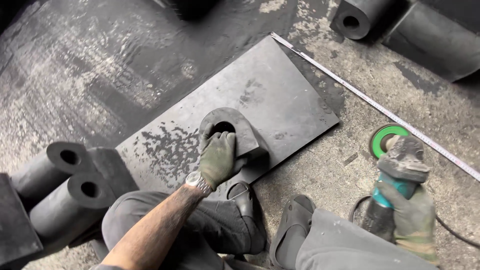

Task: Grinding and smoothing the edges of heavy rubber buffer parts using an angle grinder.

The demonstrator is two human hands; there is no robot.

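Gritty concrete floor bears a dark flat sheet and tape measure.

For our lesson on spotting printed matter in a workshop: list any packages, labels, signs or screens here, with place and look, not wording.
No packages, signs or screens.
Measuring tape: lies diagonally on the floor at right, a long pale strip with fine dark printed marks.
Green disc: round, on the angle grinder held in the right hand.

Matt black rubber block and sheet; dusty cloth gloves; rough concrete floor.
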